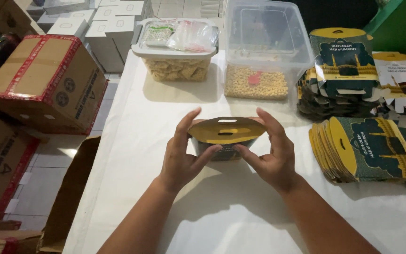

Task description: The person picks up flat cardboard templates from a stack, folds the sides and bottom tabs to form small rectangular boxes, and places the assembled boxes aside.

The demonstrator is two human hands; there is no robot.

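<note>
While both hands pinched the small gift box (226, 137) mid-table, its yellow handle flaps met
Left hand (180, 155) and right hand (271, 157) grasped opposite ends; even pressure seemed best to keep the flaps aligned

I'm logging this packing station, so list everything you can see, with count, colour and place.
Small carton: one, yellow top and dark green body, table centre, between both hands.
Flat cartons: two stacks, yellow and dark green, table's right side.
Lidded tub: one, clear, pale snacks inside, sachets on its lid, far centre.
Open tub: one, clear, yellowish bits at the bottom, right of the lidded tub.
Table: one, white.
Cardboard box: one, brown with red tape, on the left.
White boxes: several, far left.
Left hand: thumb and fingers on the carton.
Right hand: likewise.
</note>
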